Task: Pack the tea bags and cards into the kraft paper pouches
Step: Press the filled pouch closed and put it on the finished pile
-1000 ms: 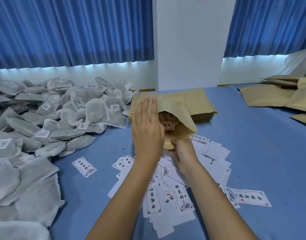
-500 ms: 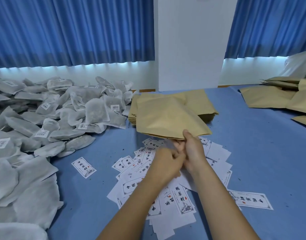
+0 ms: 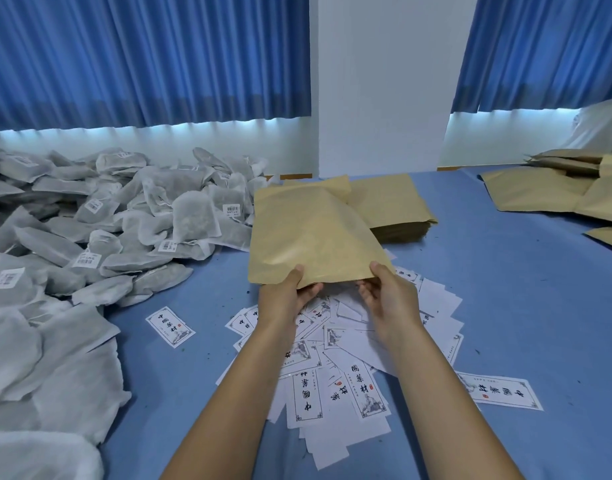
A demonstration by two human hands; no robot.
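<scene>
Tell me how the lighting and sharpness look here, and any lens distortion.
Head view: soft even light, a bright glow under the blue curtains; the held pouch and printed cards are sharp; wide-angle stretch blurs the tea bags at the lower left corner.

counter (image 3: 505, 306): blue top | left: heaped tea bags (image 3: 124, 237) | near centre: scattered cards (image 3: 366, 393) | far centre: stack of kraft pouches (image 3: 394, 206) | far right: loose pouches (image 3: 533, 192)

Single head-worn wide-angle view, looking forward and down, close over the blue surface (image 3: 505, 306), curtains (image 3: 141, 57) at the far side.
</scene>
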